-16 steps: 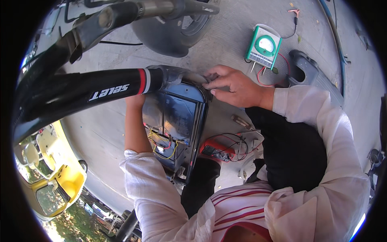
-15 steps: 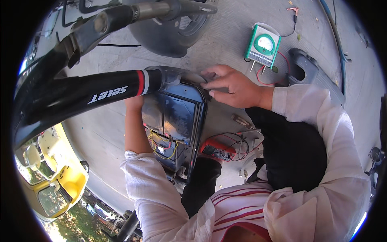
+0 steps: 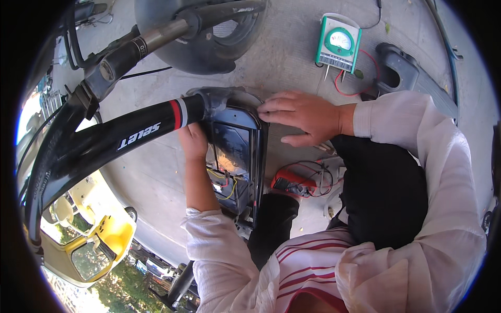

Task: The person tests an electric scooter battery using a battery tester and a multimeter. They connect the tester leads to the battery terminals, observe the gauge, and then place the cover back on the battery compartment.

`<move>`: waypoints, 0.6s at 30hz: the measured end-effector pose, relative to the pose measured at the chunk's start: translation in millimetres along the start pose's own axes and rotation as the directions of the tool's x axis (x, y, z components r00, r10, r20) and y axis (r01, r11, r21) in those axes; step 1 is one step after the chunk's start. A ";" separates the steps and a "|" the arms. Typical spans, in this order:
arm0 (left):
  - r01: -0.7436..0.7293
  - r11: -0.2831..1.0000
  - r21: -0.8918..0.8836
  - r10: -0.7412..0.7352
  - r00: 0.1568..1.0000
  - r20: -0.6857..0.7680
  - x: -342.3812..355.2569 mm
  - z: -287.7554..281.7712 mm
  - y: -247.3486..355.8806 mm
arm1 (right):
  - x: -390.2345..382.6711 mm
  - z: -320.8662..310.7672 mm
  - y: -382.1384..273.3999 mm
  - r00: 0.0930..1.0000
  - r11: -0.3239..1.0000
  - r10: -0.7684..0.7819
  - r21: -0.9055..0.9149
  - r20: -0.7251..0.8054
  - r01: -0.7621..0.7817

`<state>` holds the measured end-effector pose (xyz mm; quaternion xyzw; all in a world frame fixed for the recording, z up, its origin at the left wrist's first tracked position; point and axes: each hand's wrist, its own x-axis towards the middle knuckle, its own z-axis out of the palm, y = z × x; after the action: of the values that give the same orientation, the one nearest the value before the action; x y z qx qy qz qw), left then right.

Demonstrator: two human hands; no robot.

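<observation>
A black battery compartment (image 3: pixel 258 172) of an electric bike lies in front of me, its inside exposed. Dark battery blocks (image 3: pixel 229 146) fill it, with yellow and red wires (image 3: pixel 228 187) at the near end. My right hand (image 3: pixel 305 117) rests its outstretched fingertips against the far right corner of the compartment, thumb apart. At the compartment's left side is my left hand (image 3: pixel 194 142), reaching under the black frame tube (image 3: pixel 151 125); its fingers are hidden behind the tube. A grey plastic cover piece (image 3: pixel 211 99) sits where the tube meets the compartment.
A green-and-white battery tester (image 3: pixel 339 41) with a dial stands on the ground at the far right, beside a grey plastic footboard (image 3: pixel 412 78). Right of the compartment lies a red multimeter (image 3: pixel 293 181) with coiled leads. A grey mudguard (image 3: pixel 198 47) is beyond, a yellow vehicle (image 3: pixel 104 229) at left.
My right hand's fingers have straightened and lie flatter along the compartment's corner. My left hand remains at the left side, under the tube. The whole view has shifted slightly.
</observation>
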<state>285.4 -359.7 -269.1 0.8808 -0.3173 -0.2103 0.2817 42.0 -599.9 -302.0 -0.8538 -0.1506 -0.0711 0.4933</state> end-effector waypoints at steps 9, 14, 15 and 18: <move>-0.168 0.968 0.189 0.191 0.976 -0.109 -81.8 36.6 79.4 | 17.3 12.4 -1.6 0.981 0.997 -0.014 -0.083 -0.192 -0.002; -0.401 0.790 0.464 0.411 0.908 0.085 -84.3 52.5 112.8 | 3.9 -11.7 -6.3 0.927 0.995 0.099 0.020 -0.362 -0.098; -0.447 0.737 0.507 0.427 0.890 0.163 -74.3 53.6 127.0 | 7.6 -12.8 -5.9 0.878 0.984 0.174 0.036 -0.446 -0.177; -0.538 0.639 0.550 0.404 0.843 0.356 -41.6 49.5 138.4 | 19.3 -11.4 -0.4 0.793 0.970 0.240 0.099 -0.560 -0.224</move>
<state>167.7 -438.0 -211.2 0.7826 -0.6146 -0.0974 -0.0184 60.4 -605.9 -290.7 -0.7987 0.1078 -0.2589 0.5324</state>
